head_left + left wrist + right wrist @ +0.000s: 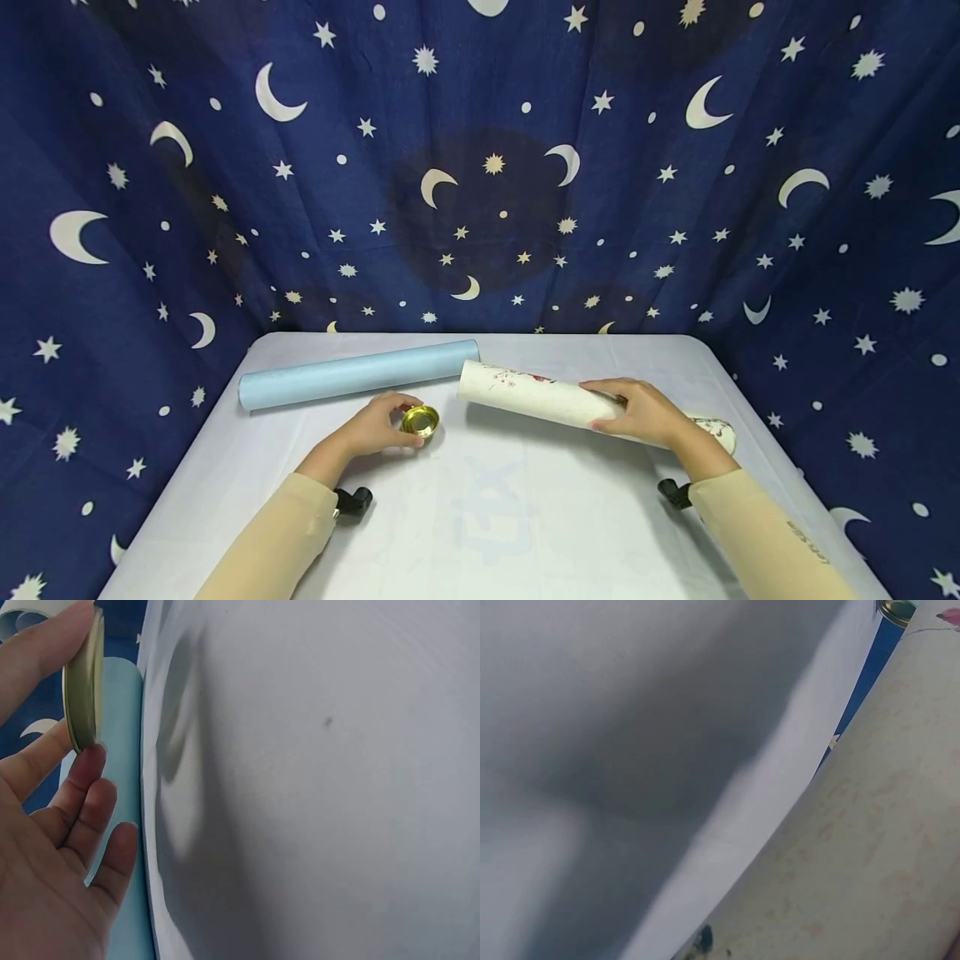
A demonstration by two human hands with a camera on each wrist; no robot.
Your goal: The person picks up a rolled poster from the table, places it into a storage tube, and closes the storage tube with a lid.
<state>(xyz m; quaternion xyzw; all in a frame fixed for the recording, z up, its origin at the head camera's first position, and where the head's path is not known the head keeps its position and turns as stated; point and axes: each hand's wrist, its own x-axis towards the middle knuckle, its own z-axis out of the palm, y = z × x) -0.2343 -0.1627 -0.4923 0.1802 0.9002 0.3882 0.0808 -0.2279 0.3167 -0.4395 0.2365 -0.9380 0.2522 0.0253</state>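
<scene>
My left hand [382, 426] pinches a glossy, gold-tinted roll of tape [420, 422] between thumb and fingers. In the left wrist view the tape roll [84, 690] shows edge-on; thumb and fingertips are at its rim, and the other fingers stay loosely bent. To the right, my right hand [639, 412] grips a cream paper roll [525, 392] with a floral print, thumb on the near side and fingers over the top. The cream roll [870, 825] fills the right side of the right wrist view, where most of that hand is hidden.
A light blue roll [360, 373] lies along the back left of the white-covered table [480, 500], its right end close to the cream roll's left end. Dark blue curtain [480, 208] with moons and stars surrounds the table at the back and sides.
</scene>
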